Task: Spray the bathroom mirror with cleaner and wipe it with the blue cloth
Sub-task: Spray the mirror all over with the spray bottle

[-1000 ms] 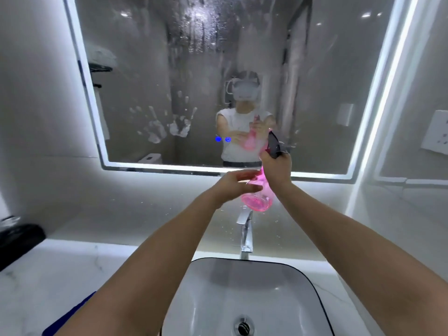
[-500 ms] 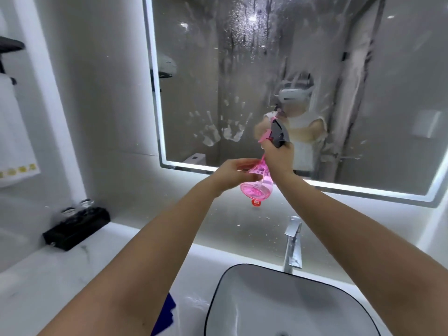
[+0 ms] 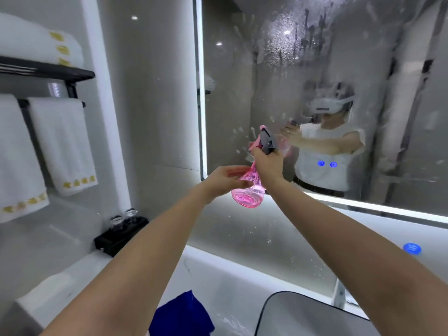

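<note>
I hold a pink spray bottle (image 3: 249, 195) up in front of the lower left part of the mirror (image 3: 327, 57). My right hand (image 3: 266, 163) grips its neck under the black and pink trigger head, which points at the glass. My left hand (image 3: 224, 179) is closed around the bottle's side, just above its round base. Wet droplets and runs cover the upper middle of the mirror, and handprints show on the glass behind the nozzle. The blue cloth (image 3: 180, 315) lies crumpled on the white counter below my left forearm.
White towels (image 3: 63, 144) hang on a black rack at left. A black tray (image 3: 121, 235) with two glasses stands at the back of the counter. The basin (image 3: 308, 314) sits lower right, its tap partly hidden behind my right arm.
My view has swung left, so the mirror's left edge and the towel rack have come into sight. Both hands stay on the bottle, now aimed at the mirror's lower left.
</note>
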